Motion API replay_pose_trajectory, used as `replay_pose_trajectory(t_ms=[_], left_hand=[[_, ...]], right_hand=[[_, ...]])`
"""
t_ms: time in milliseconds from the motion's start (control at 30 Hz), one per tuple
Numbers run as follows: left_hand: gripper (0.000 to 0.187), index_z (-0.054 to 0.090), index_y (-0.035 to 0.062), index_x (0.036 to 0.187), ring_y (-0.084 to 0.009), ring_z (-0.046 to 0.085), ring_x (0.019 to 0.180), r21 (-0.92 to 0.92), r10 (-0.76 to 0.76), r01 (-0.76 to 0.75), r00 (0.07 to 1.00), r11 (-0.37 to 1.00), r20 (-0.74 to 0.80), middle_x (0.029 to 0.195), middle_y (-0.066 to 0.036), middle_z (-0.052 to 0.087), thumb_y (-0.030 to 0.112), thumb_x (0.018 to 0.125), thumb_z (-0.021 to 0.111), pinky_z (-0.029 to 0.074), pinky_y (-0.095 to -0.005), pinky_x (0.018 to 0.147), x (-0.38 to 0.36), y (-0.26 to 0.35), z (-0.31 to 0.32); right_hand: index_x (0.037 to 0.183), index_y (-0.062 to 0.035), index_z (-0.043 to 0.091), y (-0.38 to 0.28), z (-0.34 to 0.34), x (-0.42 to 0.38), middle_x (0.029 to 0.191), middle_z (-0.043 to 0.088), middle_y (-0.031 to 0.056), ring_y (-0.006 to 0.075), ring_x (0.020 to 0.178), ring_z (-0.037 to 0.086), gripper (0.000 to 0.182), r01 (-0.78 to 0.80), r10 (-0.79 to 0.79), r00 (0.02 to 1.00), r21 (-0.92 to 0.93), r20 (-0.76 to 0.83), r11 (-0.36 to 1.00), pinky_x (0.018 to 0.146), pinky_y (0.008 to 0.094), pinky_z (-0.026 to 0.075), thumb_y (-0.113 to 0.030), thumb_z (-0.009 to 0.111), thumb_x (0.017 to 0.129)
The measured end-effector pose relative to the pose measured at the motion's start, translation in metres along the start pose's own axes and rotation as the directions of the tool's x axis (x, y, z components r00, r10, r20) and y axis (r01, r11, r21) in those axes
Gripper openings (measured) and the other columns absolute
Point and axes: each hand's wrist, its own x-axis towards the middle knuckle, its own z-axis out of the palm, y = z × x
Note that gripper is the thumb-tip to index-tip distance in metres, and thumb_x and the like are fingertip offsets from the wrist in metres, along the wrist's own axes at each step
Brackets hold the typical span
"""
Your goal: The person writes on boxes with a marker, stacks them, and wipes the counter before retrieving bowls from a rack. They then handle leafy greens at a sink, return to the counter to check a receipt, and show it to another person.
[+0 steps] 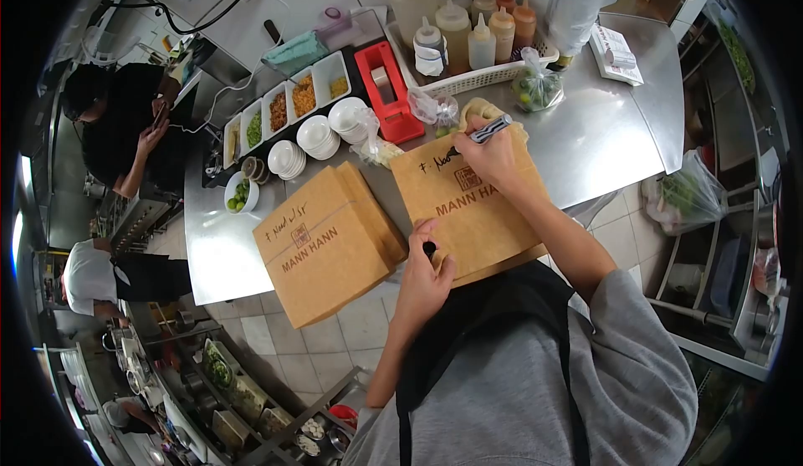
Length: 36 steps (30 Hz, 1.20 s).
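Observation:
My right hand (488, 155) grips a grey marker (491, 128), its tip at black handwriting near the top of a brown paper bag (477, 232) printed "MANN HANN". At the bag's lower left edge, my left hand (428, 275) is closed around a black marker cap (429, 249). To the left lies a stack of brown paper bags (322, 253); the top one bears the same print and black handwriting. Both the single bag and the stack extend to the steel table's (213, 253) near edge.
Behind the bags stand white bowls (316, 135), food trays (303, 94), a red tape dispenser (388, 89) and a basket of squeeze bottles (468, 81). A bowl of limes (242, 195) sits at left. People in black (125, 123) and white (88, 272) stand farther left.

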Motion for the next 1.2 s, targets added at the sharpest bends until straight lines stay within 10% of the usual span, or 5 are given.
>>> replay_pose_trajectory(t_ms=[200,300,467,567,1200], left_hand=[[0.027,0.032,0.0032,0.097,-0.0345,0.038,0.121,0.003,0.049,-0.049,0.999,0.999,-0.003,0.125,-0.024,0.042,-0.001,0.079,0.052,0.027,-0.0379,0.101,-0.001,-0.006,0.001],[0.027,0.032,0.0031,0.097,-0.0343,0.038,0.121,0.010,0.059,-0.059,0.998,0.998,0.002,0.126,-0.024,0.042,-0.001,0.079,0.052,0.027,-0.0378,0.102,0.000,-0.005,0.000],[0.027,0.032,0.0033,0.096,-0.0344,0.039,0.121,0.017,0.058,-0.058,0.998,0.998,-0.001,0.126,-0.024,0.043,-0.001,0.078,0.052,0.027,-0.0379,0.101,-0.001,-0.004,-0.002],[0.027,0.032,0.0035,0.096,-0.0345,0.039,0.122,0.023,0.056,-0.055,0.998,0.998,-0.011,0.126,-0.023,0.043,0.000,0.078,0.053,0.027,-0.0382,0.101,-0.001,-0.006,0.000],[0.028,0.032,0.0040,0.096,-0.0337,0.036,0.124,-0.008,-0.023,0.023,1.000,1.000,-0.008,0.126,-0.023,0.043,-0.002,0.077,0.051,0.026,-0.0384,0.102,-0.001,-0.001,0.001]], right_hand=[[0.061,-0.0004,0.050,0.003,-0.004,-0.002,0.050,0.046,0.0031,0.0106,0.048,0.043,0.023,0.012,-0.014,0.999,-0.046,-0.043,0.999,0.047,0.0300,0.036,-0.018,0.062,0.070],[0.064,0.0009,0.051,0.000,-0.006,0.000,0.051,0.050,0.0132,0.0261,0.047,0.050,0.024,-0.001,0.002,0.999,-0.051,0.032,0.999,0.049,0.0375,0.040,-0.021,0.061,0.068],[0.065,-0.0014,0.051,-0.004,-0.020,0.002,0.050,0.050,0.0023,0.0089,0.047,0.049,0.023,0.062,-0.063,0.998,-0.148,-0.006,0.987,0.045,0.0280,0.038,-0.020,0.062,0.073],[0.065,-0.0008,0.053,0.007,-0.027,0.004,0.050,0.052,0.0069,0.0144,0.046,0.052,0.024,-0.100,0.093,0.992,0.083,0.079,0.992,0.047,0.0300,0.041,-0.022,0.062,0.071],[0.063,-0.0013,0.053,0.015,-0.036,0.010,0.050,0.052,0.0024,0.0068,0.046,0.047,0.021,-0.049,0.046,0.998,-0.071,-0.045,0.996,0.044,0.0247,0.037,-0.016,0.062,0.075]])
